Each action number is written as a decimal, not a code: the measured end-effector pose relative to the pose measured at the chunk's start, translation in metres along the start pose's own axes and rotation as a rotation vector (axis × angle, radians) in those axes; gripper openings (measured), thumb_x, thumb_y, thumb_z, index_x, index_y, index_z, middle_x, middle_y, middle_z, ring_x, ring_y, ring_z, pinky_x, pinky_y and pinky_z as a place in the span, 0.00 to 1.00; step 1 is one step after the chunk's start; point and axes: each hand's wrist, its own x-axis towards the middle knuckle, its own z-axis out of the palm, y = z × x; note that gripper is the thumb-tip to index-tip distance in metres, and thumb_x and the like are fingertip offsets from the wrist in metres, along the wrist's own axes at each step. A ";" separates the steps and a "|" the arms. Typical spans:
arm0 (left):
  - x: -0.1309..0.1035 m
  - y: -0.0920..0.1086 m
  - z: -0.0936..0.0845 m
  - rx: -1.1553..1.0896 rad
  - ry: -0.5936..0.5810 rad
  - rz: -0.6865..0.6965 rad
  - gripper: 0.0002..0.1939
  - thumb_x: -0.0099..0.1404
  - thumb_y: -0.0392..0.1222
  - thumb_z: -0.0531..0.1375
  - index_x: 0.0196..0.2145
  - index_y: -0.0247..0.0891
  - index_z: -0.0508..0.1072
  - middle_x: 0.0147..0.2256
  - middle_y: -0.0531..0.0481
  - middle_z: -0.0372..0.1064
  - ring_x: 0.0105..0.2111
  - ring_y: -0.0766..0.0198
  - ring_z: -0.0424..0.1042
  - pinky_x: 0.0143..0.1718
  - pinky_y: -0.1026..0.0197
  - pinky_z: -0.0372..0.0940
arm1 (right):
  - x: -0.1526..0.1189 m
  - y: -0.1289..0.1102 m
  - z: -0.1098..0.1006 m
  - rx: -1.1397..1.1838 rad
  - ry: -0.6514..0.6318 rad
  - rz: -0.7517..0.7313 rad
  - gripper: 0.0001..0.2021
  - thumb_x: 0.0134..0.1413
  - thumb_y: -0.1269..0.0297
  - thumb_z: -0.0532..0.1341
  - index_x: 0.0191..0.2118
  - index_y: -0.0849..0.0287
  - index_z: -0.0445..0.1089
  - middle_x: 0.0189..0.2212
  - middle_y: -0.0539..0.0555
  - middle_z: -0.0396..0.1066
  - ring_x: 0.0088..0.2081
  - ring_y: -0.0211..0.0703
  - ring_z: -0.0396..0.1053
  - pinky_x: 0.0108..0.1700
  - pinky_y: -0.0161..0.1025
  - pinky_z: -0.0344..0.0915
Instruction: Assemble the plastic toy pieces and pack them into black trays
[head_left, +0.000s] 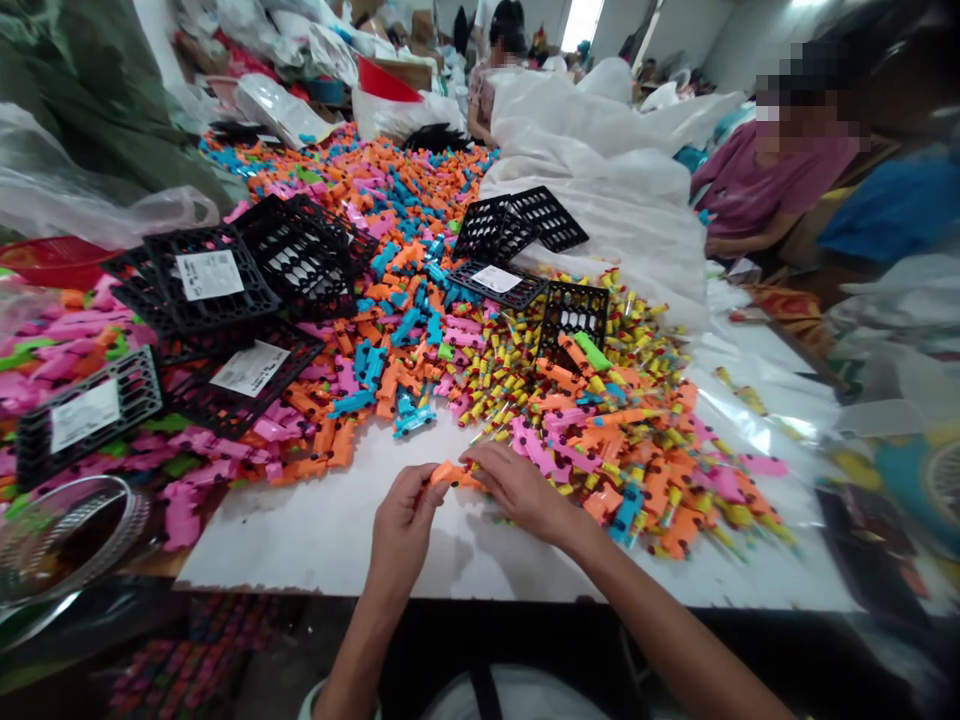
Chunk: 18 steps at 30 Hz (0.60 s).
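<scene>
An orange toy car (448, 472) is pinched between the thumb and fingers of my left hand (409, 512), just above the white tabletop (315, 540). My right hand (517, 488) reaches in from the right, its curled fingertips closed at the car's right end. Whatever lies between those fingertips is hidden. Beyond my right hand is a heap of small yellow tubes (495, 385) with red ends. Orange, pink and blue toy cars (615, 440) lie on and beside that heap. A blue toy car (412, 418) rests on the table in front of my hands.
Black slotted trays (292, 255), some with white labels, lie across the large pile of coloured toy cars (405, 180). White plastic sheeting (592, 190) covers the back right. A clear round container (67, 540) stands at left. A person in a pink top (780, 185) sits at right.
</scene>
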 end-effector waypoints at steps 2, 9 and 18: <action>-0.001 0.001 -0.002 0.025 -0.015 0.031 0.12 0.65 0.49 0.55 0.39 0.41 0.73 0.32 0.52 0.68 0.33 0.64 0.67 0.38 0.61 0.63 | -0.003 0.005 0.000 -0.019 0.032 -0.072 0.14 0.68 0.62 0.48 0.51 0.58 0.65 0.44 0.59 0.70 0.48 0.46 0.66 0.50 0.45 0.65; -0.003 -0.001 0.000 0.075 -0.029 0.097 0.11 0.66 0.48 0.55 0.39 0.41 0.73 0.34 0.51 0.69 0.36 0.64 0.68 0.38 0.61 0.63 | -0.004 0.005 0.001 -0.099 0.051 -0.140 0.13 0.66 0.69 0.50 0.52 0.60 0.65 0.40 0.59 0.69 0.43 0.46 0.65 0.45 0.44 0.66; -0.002 0.002 -0.001 0.091 -0.062 0.054 0.13 0.64 0.50 0.55 0.37 0.42 0.74 0.30 0.52 0.67 0.31 0.64 0.66 0.35 0.62 0.61 | -0.003 0.013 0.008 -0.154 0.090 -0.213 0.12 0.64 0.72 0.53 0.50 0.58 0.67 0.37 0.57 0.68 0.41 0.44 0.64 0.41 0.40 0.66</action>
